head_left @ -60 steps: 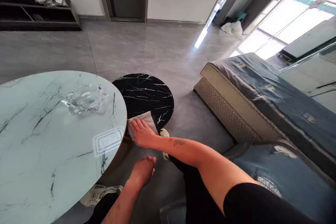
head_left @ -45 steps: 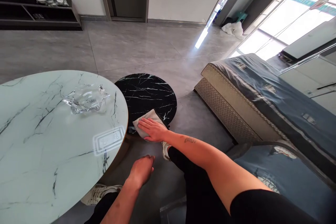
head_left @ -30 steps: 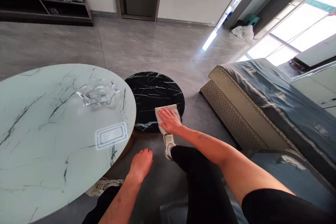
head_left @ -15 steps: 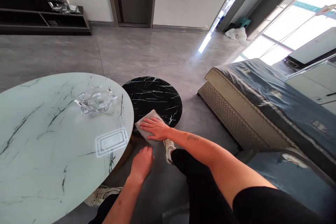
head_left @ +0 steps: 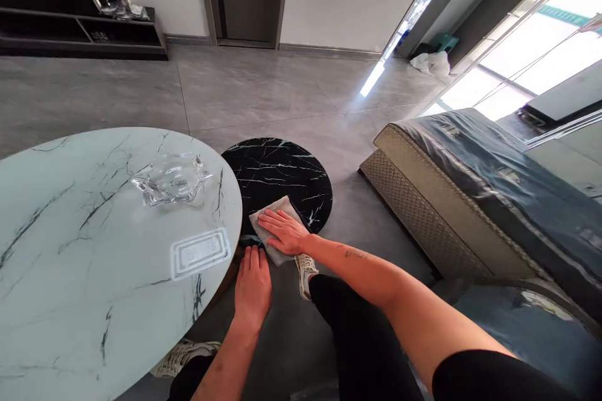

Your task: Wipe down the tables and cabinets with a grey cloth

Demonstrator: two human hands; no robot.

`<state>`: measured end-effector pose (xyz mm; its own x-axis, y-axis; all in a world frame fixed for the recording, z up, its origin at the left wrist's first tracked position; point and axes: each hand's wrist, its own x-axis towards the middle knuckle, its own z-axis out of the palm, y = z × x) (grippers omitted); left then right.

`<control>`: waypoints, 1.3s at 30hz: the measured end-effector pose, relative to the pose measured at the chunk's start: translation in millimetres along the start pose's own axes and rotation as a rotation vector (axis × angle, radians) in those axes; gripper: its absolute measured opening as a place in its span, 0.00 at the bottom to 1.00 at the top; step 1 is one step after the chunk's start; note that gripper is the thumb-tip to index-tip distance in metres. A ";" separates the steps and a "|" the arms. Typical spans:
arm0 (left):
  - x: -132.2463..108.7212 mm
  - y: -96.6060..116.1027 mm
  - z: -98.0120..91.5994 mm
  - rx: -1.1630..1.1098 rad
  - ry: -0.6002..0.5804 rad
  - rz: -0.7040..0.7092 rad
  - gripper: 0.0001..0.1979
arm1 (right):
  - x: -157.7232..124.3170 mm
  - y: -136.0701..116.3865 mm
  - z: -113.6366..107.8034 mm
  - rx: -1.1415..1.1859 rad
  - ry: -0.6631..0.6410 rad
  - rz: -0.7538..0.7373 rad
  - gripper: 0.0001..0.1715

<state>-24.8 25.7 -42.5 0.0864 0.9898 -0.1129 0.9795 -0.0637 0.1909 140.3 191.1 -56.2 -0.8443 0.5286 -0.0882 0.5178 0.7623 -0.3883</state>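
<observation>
Head view. The right hand (head_left: 285,232) lay on a soft grey cloth (head_left: 277,257), its grip released, with palm and fingers flat and unclenched. The cloth rested at the near edge of a round black marble tabletop (head_left: 277,169), a polished surface with fine white veins. The left hand (head_left: 253,291) was just beside the curved rim of a pale veined marble tabletop (head_left: 70,213); its grip was released, fingers straight, grasping nothing.

Hazards: the unclenched cloth could slide off the smooth black surface if pushed past its edge. Knuckles could strike the pale rim in the narrow gap alongside. A knock to that tabletop could shift the star-shaped glass dish (head_left: 172,180) resting on it. Reaching too far right could bring the forearm against the woven side of the plastic-wrapped mattress (head_left: 414,225).
</observation>
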 end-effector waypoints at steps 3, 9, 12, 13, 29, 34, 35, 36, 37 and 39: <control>3.3 -1.1 2.5 -0.002 0.023 0.005 0.29 | 6.0 3.5 -1.5 0.007 0.014 -0.028 0.44; 13.5 0.1 3.6 0.015 -0.009 -0.021 0.29 | 49.6 3.8 3.4 -0.076 0.095 0.024 0.41; 16.1 3.1 0.6 0.028 -0.059 -0.042 0.28 | 88.2 15.6 -1.3 -0.100 0.133 0.057 0.41; 16.4 4.0 -0.7 0.023 -0.075 -0.044 0.28 | 102.9 23.0 -4.7 -0.106 0.139 0.063 0.40; 49.5 -4.0 0.0 -0.056 -0.126 -0.130 0.24 | 324.1 174.5 -69.5 -0.107 0.193 0.047 0.41; 49.2 -2.5 -0.6 -0.066 -0.144 -0.166 0.24 | 299.6 216.8 -86.5 -0.089 0.360 0.362 0.40; 49.1 -2.0 -1.3 -0.062 -0.146 -0.171 0.24 | 287.0 226.2 -91.2 -0.091 0.380 0.443 0.39; 49.1 -1.6 -1.9 -0.057 -0.147 -0.176 0.24 | 272.8 235.3 -96.0 -0.094 0.394 0.531 0.39; 49.2 -1.2 -2.5 -0.053 -0.146 -0.180 0.24 | 257.5 243.8 -100.7 -0.098 0.400 0.621 0.40; 49.1 -0.8 -3.2 -0.048 -0.134 -0.178 0.24 | 225.9 257.6 -108.8 -0.107 0.403 0.778 0.40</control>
<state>-21.9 74.7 -45.1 -0.0606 0.9591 -0.2764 0.9720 0.1197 0.2020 98.0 547.5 -76.3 -0.1445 0.9884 0.0460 0.9527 0.1515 -0.2633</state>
